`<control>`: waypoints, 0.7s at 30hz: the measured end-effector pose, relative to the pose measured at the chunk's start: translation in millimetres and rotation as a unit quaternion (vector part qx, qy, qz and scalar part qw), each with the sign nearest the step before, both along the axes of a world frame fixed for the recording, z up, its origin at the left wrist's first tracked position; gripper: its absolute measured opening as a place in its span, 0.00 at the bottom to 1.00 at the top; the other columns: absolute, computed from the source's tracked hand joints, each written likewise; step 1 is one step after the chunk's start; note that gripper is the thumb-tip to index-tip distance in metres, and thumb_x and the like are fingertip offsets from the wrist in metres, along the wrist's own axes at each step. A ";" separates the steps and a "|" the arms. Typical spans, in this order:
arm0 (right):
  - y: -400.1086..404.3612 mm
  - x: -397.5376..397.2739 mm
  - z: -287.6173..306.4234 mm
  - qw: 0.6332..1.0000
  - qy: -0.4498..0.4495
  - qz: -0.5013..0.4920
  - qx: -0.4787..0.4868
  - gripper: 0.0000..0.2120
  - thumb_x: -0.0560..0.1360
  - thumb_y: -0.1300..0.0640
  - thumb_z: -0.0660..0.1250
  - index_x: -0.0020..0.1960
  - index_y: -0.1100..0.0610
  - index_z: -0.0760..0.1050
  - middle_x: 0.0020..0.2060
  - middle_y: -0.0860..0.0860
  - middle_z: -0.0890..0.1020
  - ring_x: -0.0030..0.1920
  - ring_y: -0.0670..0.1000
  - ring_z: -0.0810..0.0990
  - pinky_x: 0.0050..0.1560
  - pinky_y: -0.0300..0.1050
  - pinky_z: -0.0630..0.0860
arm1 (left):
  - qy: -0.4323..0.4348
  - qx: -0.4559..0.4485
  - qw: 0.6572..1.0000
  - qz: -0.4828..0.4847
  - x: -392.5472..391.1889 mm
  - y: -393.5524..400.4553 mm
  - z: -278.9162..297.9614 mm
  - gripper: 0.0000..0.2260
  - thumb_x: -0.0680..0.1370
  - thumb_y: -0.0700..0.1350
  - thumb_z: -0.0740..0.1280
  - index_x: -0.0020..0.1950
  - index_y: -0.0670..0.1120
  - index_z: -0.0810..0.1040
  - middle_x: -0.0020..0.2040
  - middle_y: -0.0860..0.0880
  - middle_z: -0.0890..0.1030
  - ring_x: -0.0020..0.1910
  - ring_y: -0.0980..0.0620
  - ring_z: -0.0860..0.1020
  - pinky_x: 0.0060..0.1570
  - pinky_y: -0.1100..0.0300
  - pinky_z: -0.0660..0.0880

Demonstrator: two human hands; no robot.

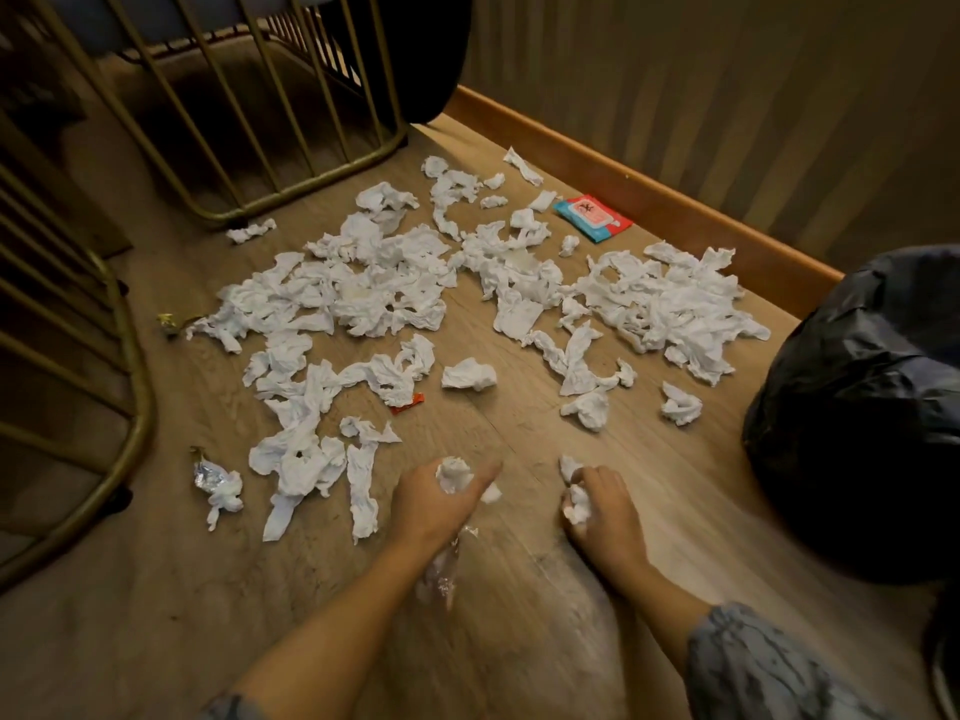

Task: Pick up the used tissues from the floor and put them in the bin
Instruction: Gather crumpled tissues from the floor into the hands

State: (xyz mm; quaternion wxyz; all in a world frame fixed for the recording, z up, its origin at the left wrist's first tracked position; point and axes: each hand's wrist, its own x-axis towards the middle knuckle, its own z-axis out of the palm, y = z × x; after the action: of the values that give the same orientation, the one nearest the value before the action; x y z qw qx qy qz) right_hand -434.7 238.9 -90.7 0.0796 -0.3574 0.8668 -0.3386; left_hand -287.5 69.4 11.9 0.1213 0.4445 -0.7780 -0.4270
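Observation:
Several crumpled white tissues lie scattered across the wooden floor, from the middle to the right near the wall. My left hand grips a wad of tissue just above the floor, with more tissue and clear wrapping hanging below the wrist. My right hand grips another crumpled tissue close to the floor. The bin lined with a black bag stands at the right edge, to the right of my right hand.
A gold metal frame stands at the back left and another curves along the left. A red and teal wipes pack lies by the wooden skirting. A small red wrapper and foil scraps lie among the tissues.

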 end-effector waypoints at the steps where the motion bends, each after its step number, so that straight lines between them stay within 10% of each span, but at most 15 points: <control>1: 2.2 4.3 8.5 0.999 -0.029 -0.018 -0.019 0.09 0.73 0.58 0.70 0.52 0.50 0.75 0.44 0.48 0.74 0.45 0.49 0.73 0.43 0.42 0.69 | 0.003 -0.024 1.000 -0.015 -3.9 1.5 12.9 0.29 0.67 0.74 0.59 0.26 0.49 0.71 0.25 0.55 0.75 0.28 0.55 0.74 0.32 0.57 0.71; 5: -1.8 -1.3 62.4 0.986 -0.053 -0.053 -0.148 0.02 0.73 0.58 0.71 0.45 0.53 0.79 0.40 0.48 0.76 0.39 0.42 0.74 0.40 0.33 0.67 | 0.053 -0.118 0.991 -0.026 -26.6 7.1 63.6 0.30 0.75 0.67 0.46 0.23 0.47 0.67 0.23 0.49 0.73 0.27 0.47 0.73 0.29 0.56 0.65; 14: -6.7 -84.5 221.8 0.944 0.113 -0.031 -0.309 0.15 0.77 0.49 0.66 0.36 0.57 0.75 0.31 0.47 0.76 0.33 0.43 0.73 0.33 0.40 0.69 | 0.175 -0.163 0.971 -0.028 -139.6 26.7 166.9 0.09 0.78 0.52 0.61 0.43 0.53 0.78 0.39 0.55 0.81 0.40 0.53 0.78 0.37 0.56 0.74; 17: 17.6 -102.0 251.9 0.930 0.142 -0.060 -0.334 0.12 0.78 0.52 0.65 0.40 0.59 0.78 0.35 0.50 0.80 0.37 0.46 0.78 0.38 0.43 0.74 | 0.219 -0.127 0.962 -0.100 -179.3 42.2 179.1 0.16 0.78 0.60 0.59 0.49 0.53 0.83 0.45 0.55 0.84 0.47 0.56 0.80 0.47 0.54 0.78; 21: 59.7 -121.0 274.8 0.907 0.148 -0.133 -0.372 0.07 0.78 0.57 0.67 0.45 0.58 0.80 0.39 0.48 0.82 0.42 0.45 0.80 0.44 0.40 0.77 | 0.262 -0.073 0.953 -0.134 -228.4 90.2 192.5 0.25 0.77 0.62 0.59 0.38 0.41 0.79 0.30 0.53 0.75 0.32 0.55 0.74 0.32 0.65 0.72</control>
State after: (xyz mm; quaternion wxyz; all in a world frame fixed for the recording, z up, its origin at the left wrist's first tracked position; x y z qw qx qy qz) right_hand -555.7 298.6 184.1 -0.2343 -0.2885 0.7190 -0.5873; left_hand -515.9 159.6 204.4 0.2945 0.1984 -0.8004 -0.4830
